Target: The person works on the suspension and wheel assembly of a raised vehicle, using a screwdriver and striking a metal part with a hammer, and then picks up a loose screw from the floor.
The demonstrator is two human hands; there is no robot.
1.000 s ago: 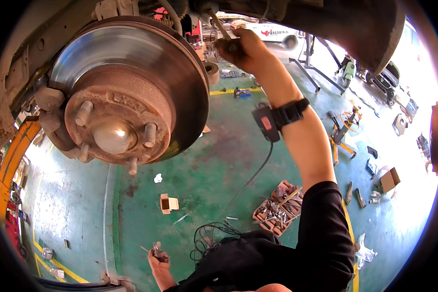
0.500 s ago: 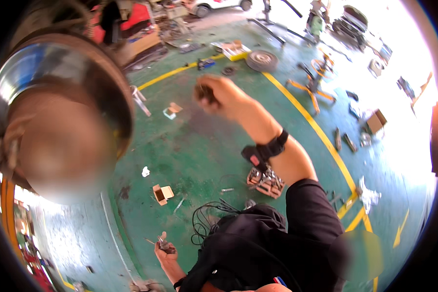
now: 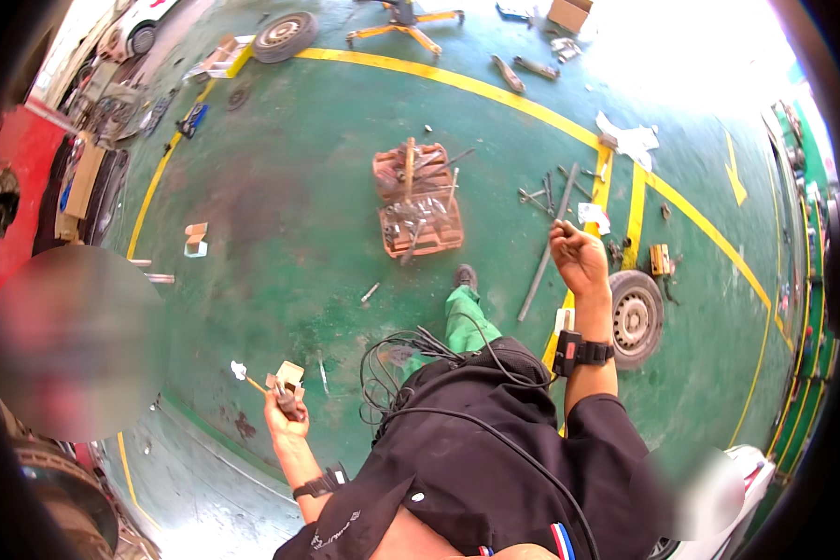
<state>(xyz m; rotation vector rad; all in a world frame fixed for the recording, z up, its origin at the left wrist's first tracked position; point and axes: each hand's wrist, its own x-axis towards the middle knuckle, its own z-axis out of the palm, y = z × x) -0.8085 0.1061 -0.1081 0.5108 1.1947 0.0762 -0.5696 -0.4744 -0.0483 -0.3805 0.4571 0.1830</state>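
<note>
My left hand (image 3: pixel 289 425), low on the left, is closed round a small grey-brown metal part (image 3: pixel 287 399). A thin tan stick (image 3: pixel 256 384) juts out of the same grip. Just behind that hand an open cardboard box (image 3: pixel 290 374) lies on the floor, with crumpled white paper (image 3: pixel 239 371) near the stick's end. My right hand (image 3: pixel 581 259) is raised at the right with its fingers curled together. What it holds, if anything, is too small to make out. Below it in the picture are a long metal bar (image 3: pixel 544 252) and a wheel (image 3: pixel 636 318).
An open orange tool case (image 3: pixel 422 245) full of tools lies mid-floor. Hand tools (image 3: pixel 535 198) are scattered near the yellow line (image 3: pixel 457 82). Another wheel (image 3: pixel 286 37) and an orange-legged stand (image 3: pixel 404 35) are at the back. A brake disc (image 3: pixel 61 485) sits lower left. Black cables (image 3: pixel 383 369) hang at my waist.
My view has swung right and away from the brake drum. My right hand has moved from the upper middle to the right side. The left hand still grips the metal part.
</note>
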